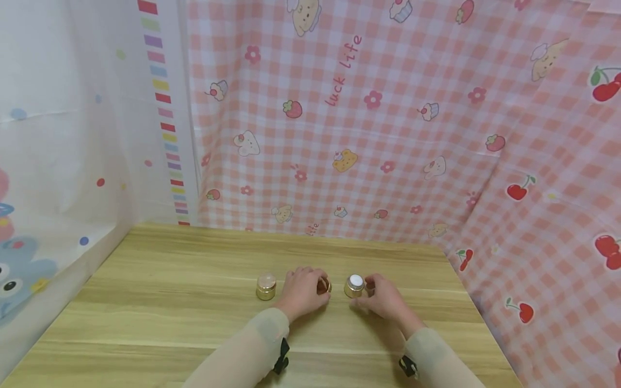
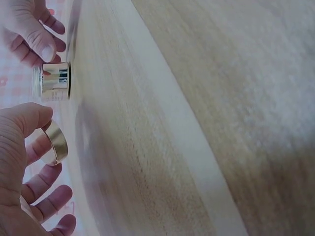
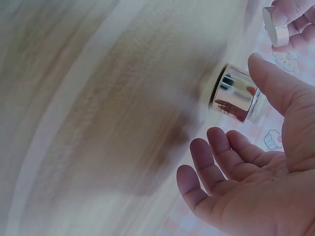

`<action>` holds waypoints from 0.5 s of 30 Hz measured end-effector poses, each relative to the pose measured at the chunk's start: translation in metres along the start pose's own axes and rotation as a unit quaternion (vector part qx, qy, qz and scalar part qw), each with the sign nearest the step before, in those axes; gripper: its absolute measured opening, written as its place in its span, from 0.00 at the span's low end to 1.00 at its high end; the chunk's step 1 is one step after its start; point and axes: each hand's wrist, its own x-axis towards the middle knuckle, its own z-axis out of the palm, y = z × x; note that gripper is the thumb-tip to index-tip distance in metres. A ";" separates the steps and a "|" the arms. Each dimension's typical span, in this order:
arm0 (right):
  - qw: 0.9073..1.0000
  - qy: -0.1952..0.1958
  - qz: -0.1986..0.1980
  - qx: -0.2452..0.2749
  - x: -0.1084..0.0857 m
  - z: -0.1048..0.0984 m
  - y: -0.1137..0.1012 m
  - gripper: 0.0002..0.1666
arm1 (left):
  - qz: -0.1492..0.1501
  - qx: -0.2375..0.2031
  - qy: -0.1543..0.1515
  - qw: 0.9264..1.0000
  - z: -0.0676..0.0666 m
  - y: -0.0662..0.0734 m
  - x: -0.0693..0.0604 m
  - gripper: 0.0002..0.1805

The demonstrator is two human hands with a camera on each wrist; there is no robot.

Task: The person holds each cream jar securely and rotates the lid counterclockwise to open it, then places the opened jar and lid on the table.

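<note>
Clearly, the left hand [image 1: 303, 293] pinched the gold lid [image 1: 328, 285] between thumb and forefinger; the left wrist view brought out its curved band and the other fingers, loosely spread below it. From the head, much of that grip was masked by the back of the hand. To the right, the jar [image 1: 353, 288] stood upright on the table [image 1: 160, 312], and only the head view looked down on its white top. Both wrist views gave its side instead: shiny gold with a pale neck. The right hand [image 1: 386, 302] was close about it, and the right wrist view showed the fingers loosely spread, the fingertips apart from the jar; whether the thumb touched, I could not tell. Only the head view took in a second jar [image 1: 266, 288], pink-topped, left of the left hand.
</note>
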 end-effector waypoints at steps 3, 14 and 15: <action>1.000 0.003 -0.006 -0.001 -0.002 -0.001 0.001 0.46 | -0.001 -0.005 -0.002 1.000 -0.001 0.000 0.000 0.27; 1.000 -0.002 0.001 0.003 -0.004 -0.001 0.003 0.43 | -0.004 -0.014 -0.001 1.000 0.000 -0.001 0.003 0.27; 1.000 -0.002 0.002 0.003 -0.004 -0.001 0.003 0.44 | -0.004 -0.013 0.000 1.000 0.000 -0.001 0.003 0.27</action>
